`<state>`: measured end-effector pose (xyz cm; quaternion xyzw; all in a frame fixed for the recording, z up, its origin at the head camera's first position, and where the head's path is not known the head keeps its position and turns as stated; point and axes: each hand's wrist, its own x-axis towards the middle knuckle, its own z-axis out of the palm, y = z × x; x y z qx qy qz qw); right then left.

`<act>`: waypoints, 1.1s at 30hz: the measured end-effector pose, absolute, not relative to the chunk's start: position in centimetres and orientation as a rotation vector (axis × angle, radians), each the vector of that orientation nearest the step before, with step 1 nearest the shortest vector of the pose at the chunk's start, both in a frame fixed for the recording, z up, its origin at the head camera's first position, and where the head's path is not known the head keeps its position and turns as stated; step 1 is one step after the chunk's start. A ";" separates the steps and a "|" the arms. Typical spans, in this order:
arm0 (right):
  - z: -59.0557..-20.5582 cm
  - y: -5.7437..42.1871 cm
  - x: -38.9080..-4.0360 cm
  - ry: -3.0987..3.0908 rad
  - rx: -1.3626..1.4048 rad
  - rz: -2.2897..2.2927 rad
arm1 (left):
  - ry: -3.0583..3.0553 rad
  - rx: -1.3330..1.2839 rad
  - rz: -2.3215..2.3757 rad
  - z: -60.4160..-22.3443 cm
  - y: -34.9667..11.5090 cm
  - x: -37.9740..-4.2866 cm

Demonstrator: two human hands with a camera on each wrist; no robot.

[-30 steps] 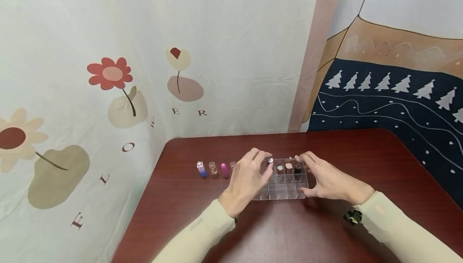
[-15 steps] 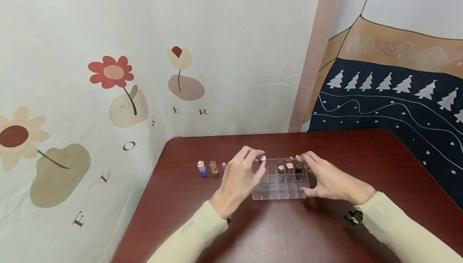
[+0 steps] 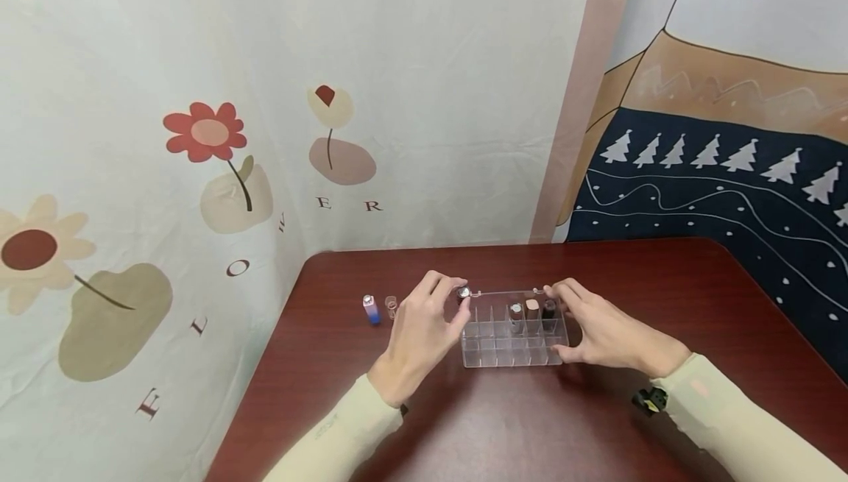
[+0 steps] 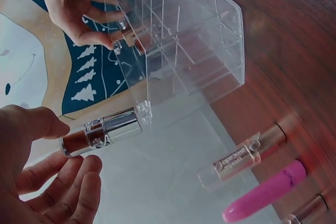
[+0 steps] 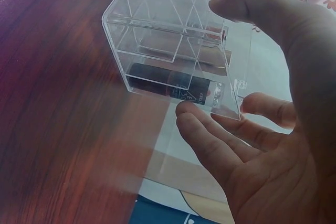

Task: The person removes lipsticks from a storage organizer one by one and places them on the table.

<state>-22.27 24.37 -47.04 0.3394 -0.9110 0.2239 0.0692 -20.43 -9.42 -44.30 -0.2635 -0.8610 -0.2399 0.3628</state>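
Between thumb and fingertips, my left hand [image 3: 419, 331] pinches a lipstick [image 4: 107, 128] with a silver case and a brown end. It is raised at the back left corner of a clear stepped lipstick organizer [image 3: 513, 357]. My right hand [image 3: 603, 331] holds the organizer's right side, thumb at the front and fingers toward the back. Three lipsticks stand in its back row: a silver-topped one [image 3: 516, 316], one with a beige top [image 3: 532, 311] and a black one [image 3: 548, 311] at the right end, which the right wrist view shows through the wall.
Left of the organizer, loose lipsticks stand on the red-brown table [image 3: 503, 430]: a pink-and-blue one [image 3: 371, 310], a clear-capped one [image 3: 391, 307], a bright pink one [image 4: 268, 190] and a clear tube with lettering [image 4: 236, 158]. A printed curtain [image 3: 430, 99] hangs behind the table.
My left hand has moved left with the lipstick, from over the organizer's back row to its left corner, and now covers more of the loose lipsticks. The right hand keeps its place.
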 end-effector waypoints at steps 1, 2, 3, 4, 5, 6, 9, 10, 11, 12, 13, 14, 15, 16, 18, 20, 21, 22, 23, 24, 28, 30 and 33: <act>-47.0 24.4 -22.2 -2.746 1.019 0.676 | -2.217 -0.678 -0.618 -44.3 -9.5 -20.4; -47.1 24.4 -22.2 -2.748 1.017 0.677 | -2.215 -0.678 -0.618 -44.4 -9.7 -20.4; -47.1 24.4 -22.2 -2.749 1.014 0.679 | -2.214 -0.679 -0.620 -44.4 -9.8 -20.4; -47.1 24.4 -22.2 -2.750 1.011 0.677 | -2.213 -0.680 -0.622 -44.5 -9.9 -20.4; -47.1 24.4 -22.2 -2.751 1.010 0.676 | -2.213 -0.679 -0.623 -44.5 -10.1 -20.4; -47.1 24.4 -22.2 -2.751 1.009 0.676 | -2.211 -0.679 -0.623 -44.6 -10.2 -20.4; -47.1 24.4 -22.1 -2.748 1.010 0.675 | -2.214 -0.672 -0.635 -44.8 -10.5 -20.3; -47.2 24.4 -22.2 -2.747 1.012 0.675 | -2.215 -0.670 -0.639 -44.8 -10.7 -20.3; -47.2 24.4 -22.2 -2.747 1.013 0.675 | -2.217 -0.668 -0.639 -44.8 -10.8 -20.2; -47.2 24.4 -22.2 -2.746 1.016 0.676 | -2.217 -0.665 -0.640 -44.8 -10.9 -20.2; -47.2 24.4 -22.2 -2.746 1.016 0.675 | -2.220 -0.661 -0.636 -44.8 -11.0 -20.1; -47.2 24.4 -22.2 -2.746 1.018 0.678 | -2.221 -0.657 -0.630 -44.9 -11.1 -20.1; -47.2 24.4 -22.2 -2.745 1.018 0.678 | -2.223 -0.653 -0.625 -44.9 -11.2 -20.1; -47.2 24.4 -22.2 -2.745 1.019 0.678 | -2.225 -0.652 -0.623 -45.0 -11.4 -20.1; -47.3 24.4 -22.3 -2.736 1.021 0.676 | -2.222 -0.648 -0.610 -45.1 -11.6 -20.1; -47.3 24.4 -22.3 -2.732 1.020 0.673 | -2.219 -0.645 -0.601 -45.2 -11.8 -20.1; -47.3 24.4 -22.3 -2.727 1.021 0.671 | -2.219 -0.643 -0.599 -45.2 -11.9 -20.1; -47.3 24.4 -22.3 -2.726 1.020 0.670 | -2.217 -0.643 -0.598 -45.3 -12.0 -20.1; -47.3 24.4 -22.4 -2.723 1.020 0.669 | -2.215 -0.641 -0.597 -45.4 -12.1 -20.0; -47.3 24.4 -22.4 -2.722 1.019 0.671 | -2.215 -0.638 -0.599 -45.4 -12.2 -20.0; -47.3 24.4 -22.4 -2.730 1.013 0.679 | -2.216 -0.634 -0.616 -45.8 -12.6 -20.0; -47.2 24.4 -22.4 -2.736 1.009 0.687 | -2.221 -0.631 -0.622 -45.9 -12.8 -19.9; -47.2 24.5 -22.5 -2.743 1.005 0.695 | -2.231 -0.621 -0.622 -46.1 -13.2 -19.8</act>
